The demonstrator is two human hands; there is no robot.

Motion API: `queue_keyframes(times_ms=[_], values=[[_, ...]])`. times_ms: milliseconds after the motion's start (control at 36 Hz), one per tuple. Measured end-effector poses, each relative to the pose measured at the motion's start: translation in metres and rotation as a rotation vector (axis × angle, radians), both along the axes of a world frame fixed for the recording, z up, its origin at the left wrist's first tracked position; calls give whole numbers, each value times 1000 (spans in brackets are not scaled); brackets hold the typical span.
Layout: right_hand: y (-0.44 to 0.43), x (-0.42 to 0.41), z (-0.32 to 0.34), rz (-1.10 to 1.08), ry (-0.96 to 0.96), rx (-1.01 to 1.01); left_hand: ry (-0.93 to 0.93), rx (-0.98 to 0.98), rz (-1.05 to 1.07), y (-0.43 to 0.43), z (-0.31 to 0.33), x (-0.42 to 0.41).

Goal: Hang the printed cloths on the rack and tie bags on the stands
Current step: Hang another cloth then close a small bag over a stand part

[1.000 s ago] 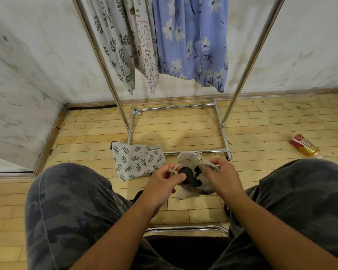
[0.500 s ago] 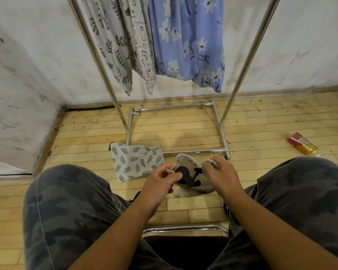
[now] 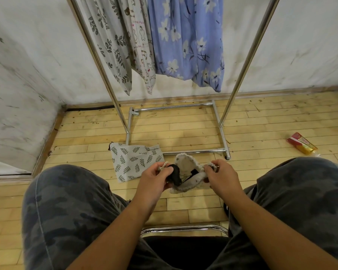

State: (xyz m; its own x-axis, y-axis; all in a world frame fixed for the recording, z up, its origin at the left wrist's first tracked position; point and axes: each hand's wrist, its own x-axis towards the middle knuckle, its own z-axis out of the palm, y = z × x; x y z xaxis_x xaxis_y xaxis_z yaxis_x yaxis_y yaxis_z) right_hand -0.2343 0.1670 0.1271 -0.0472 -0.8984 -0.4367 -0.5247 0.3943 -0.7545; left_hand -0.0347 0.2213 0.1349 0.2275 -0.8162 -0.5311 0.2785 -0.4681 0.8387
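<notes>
At the lower centre of the frame, the left hand (image 3: 154,178) and right hand (image 3: 222,176) each have a grip clamped on the cream bag (image 3: 185,163), the left at its cord, the right at its rim, held above the floor (image 3: 183,129). Just beyond, the leaf-print bag (image 3: 134,160) lies flat on the floor. Farther up, three printed cloths (image 3: 185,36) hang on the rack (image 3: 242,65). Judgement: hanging appears complete; tying of both bags is left.

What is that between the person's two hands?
In the head view, a small pale drawstring bag with a dark print spans the gap; the left hand grips one side and the right hand pinches its rim.
</notes>
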Motion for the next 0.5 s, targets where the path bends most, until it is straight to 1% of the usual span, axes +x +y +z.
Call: queue_keyframes(times_ms=[111, 250, 500], values=[[4, -1, 5, 14, 32, -32, -37, 0, 10, -1, -1, 0], [2, -2, 3, 58, 114, -81, -32, 2, 13, -1, -1, 0], [1, 1, 3, 54, 17, 9, -73, 17, 4, -1, -7, 1]])
